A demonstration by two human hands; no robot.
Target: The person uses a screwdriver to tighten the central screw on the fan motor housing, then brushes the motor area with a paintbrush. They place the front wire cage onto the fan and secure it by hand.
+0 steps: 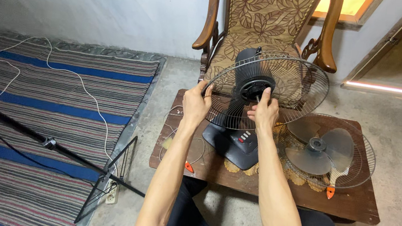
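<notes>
A dark table fan (237, 144) stands on a low wooden table (351, 203), with its rear wire guard (296, 85) still on the motor head. My left hand (195, 102) grips the left rim of that guard. The fingers of my right hand (265, 111) pinch the metal shaft at the fan's hub (256, 88). To the right, the grey fan blade (320, 148) lies inside the removed front wire guard (362, 162) on the table.
A wooden armchair (265, 20) with leaf-patterned cushions stands behind the table. On the left a striped rug (39, 91) carries a white cable (84, 86) and black tripod legs (48, 143). An orange-handled tool (189, 166) lies at the table's near edge, another (330, 191) by the guard.
</notes>
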